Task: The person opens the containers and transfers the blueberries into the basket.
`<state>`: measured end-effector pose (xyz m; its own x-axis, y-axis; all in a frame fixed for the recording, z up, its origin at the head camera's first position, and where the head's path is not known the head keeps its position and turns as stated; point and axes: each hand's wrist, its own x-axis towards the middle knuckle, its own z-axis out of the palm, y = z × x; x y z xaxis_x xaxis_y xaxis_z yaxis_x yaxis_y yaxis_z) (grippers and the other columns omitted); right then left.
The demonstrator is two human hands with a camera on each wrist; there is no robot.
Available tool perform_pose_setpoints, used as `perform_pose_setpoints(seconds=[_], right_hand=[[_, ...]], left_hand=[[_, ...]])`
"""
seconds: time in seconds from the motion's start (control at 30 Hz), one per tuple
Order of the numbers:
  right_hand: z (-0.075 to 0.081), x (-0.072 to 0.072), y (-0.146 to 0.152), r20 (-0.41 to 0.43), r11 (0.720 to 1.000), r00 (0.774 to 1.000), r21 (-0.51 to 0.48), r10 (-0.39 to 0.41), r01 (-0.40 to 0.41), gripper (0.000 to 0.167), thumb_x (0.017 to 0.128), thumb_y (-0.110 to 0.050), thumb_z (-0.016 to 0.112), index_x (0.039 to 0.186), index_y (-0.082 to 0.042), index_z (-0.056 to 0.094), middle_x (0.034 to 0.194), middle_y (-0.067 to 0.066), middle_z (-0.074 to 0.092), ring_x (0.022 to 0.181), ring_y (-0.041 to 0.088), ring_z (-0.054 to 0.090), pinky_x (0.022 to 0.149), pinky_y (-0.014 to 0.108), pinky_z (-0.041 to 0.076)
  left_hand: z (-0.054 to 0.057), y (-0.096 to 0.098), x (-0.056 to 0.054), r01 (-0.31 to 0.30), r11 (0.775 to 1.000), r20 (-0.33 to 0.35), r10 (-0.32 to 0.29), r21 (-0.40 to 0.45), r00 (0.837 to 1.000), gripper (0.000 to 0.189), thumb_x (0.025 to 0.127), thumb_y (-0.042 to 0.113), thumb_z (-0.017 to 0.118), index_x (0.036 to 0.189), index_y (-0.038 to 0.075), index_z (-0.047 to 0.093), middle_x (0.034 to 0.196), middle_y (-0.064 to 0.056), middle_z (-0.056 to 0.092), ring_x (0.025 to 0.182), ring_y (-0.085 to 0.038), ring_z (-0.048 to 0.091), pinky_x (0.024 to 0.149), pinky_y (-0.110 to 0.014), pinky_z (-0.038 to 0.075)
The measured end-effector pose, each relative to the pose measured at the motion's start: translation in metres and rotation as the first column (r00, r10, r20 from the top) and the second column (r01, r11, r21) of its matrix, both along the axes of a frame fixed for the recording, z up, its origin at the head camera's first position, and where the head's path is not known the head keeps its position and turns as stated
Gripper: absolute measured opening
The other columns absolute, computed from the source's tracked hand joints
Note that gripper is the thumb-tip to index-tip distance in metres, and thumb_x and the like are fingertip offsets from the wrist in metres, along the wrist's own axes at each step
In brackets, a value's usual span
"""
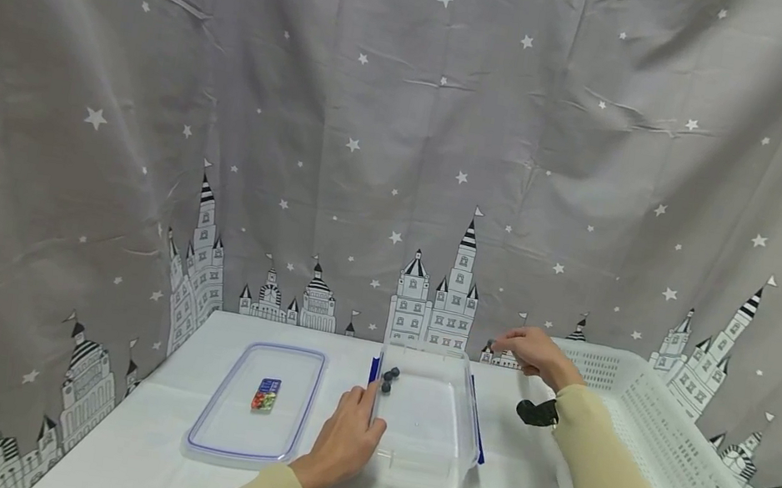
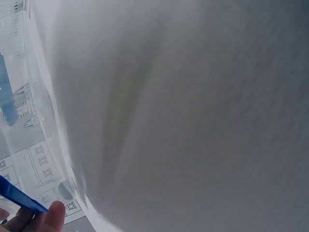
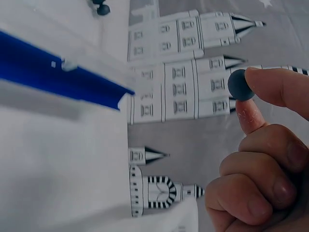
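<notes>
Right hand (image 1: 534, 352) pinches round dark-blue berry (image 3: 239, 85), clear of transparent plastic box (image 1: 422, 466); left hand (image 1: 345, 437), grip unclear, touches its left edge.

Your right hand (image 3: 260, 159) pinches a dark round berry (image 3: 239, 85) between thumb and index finger before the castle-print curtain (image 3: 193, 133). At the view's left, a blue clip (image 3: 36, 66) hangs above the white worktop (image 3: 63, 164); more dark berries (image 3: 103, 9) show near the top.

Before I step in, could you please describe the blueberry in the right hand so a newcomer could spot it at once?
On the table, a clear box stands left of a white basket. Between them in the head view, the right hand pinches the blueberry. It alone is held in the air; the other berries lie in the box.
</notes>
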<state>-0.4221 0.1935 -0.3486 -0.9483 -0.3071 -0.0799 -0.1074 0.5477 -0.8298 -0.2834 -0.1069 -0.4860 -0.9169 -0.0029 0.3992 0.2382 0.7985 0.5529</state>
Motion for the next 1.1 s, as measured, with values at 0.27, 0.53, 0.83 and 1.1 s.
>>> perform_pose_setpoints(seconds=[0.27,0.53,0.83,1.1], right_hand=[[-0.003,0.001,0.029,-0.011,1.0,1.0,-0.024,-0.002,0.002,0.048,0.095,-0.021,0.064,0.134,0.007,0.058,0.049,-0.01,0.03,0.046,0.006,0.024,0.047,0.023,0.028],[-0.005,0.003,0.057,0.027,0.998,0.998,-0.028,-0.058,0.059,0.044,0.094,-0.021,0.066,0.129,0.005,0.061,0.05,-0.009,0.031,0.047,0.007,0.024,0.048,0.024,0.03],[-0.022,0.006,0.082,0.06,0.995,0.994,-0.024,-0.09,0.092,0.05,0.093,-0.02,0.066,0.132,0.01,0.057,0.051,-0.009,0.033,0.047,0.007,0.027,0.049,0.024,0.031],[-0.036,0.004,0.105,0.085,0.989,0.986,-0.024,-0.142,0.144,0.059,0.095,-0.022,0.064,0.142,0.011,0.048,0.051,-0.008,0.033,0.047,0.008,0.026,0.05,0.026,0.032]], left_hand=[[0.0,0.0,0.002,0.016,1.0,-0.011,-0.016,-0.005,1.0,0.062,0.094,0.024,0.051,0.151,0.002,0.042,0.118,-0.011,0.055,0.104,-0.021,0.052,0.087,-0.043,0.05],[0.0,0.0,0.002,0.018,1.0,0.001,-0.018,-0.011,1.0,0.062,0.095,0.025,0.051,0.152,0.002,0.041,0.119,-0.012,0.054,0.104,-0.021,0.052,0.086,-0.043,0.05],[0.002,-0.001,0.004,0.005,1.0,-0.013,-0.005,-0.01,1.0,0.061,0.093,0.023,0.052,0.15,0.002,0.043,0.118,-0.012,0.055,0.103,-0.022,0.052,0.085,-0.043,0.051],[0.002,0.0,0.003,0.008,1.0,-0.03,-0.009,-0.011,1.0,0.062,0.093,0.023,0.052,0.15,0.001,0.043,0.117,-0.012,0.055,0.103,-0.022,0.052,0.085,-0.044,0.05]])
